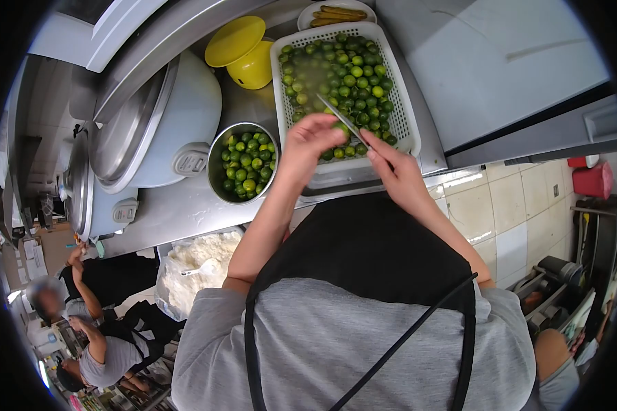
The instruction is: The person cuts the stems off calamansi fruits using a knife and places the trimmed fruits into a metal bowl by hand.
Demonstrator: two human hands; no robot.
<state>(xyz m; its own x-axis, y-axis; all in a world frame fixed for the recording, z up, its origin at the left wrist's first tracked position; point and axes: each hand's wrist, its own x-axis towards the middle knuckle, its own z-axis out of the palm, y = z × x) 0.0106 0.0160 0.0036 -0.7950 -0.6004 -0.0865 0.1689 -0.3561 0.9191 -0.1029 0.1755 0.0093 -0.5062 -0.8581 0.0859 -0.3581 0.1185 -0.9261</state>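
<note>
Busy kitchen here, tiled floor (473,209) off to the right and two other people at the near left. The steel bench (158,216) has a white basket (410,133) full of small green citrus (353,82), sitting right in front of the person. Right hand (394,168) has its fingers closed around the handle of a knife (343,120), blade angled far-left over the basket. Left hand (308,144) is just beside the blade, fingers curled inward with a small gap; can't tell if it's actually pinching one of the fruits. Left of the basket there's a steel pot (216,188) with more citrus in it, then a big rice cooker (195,113). Yellow container (250,65) sits at the far side.
</note>
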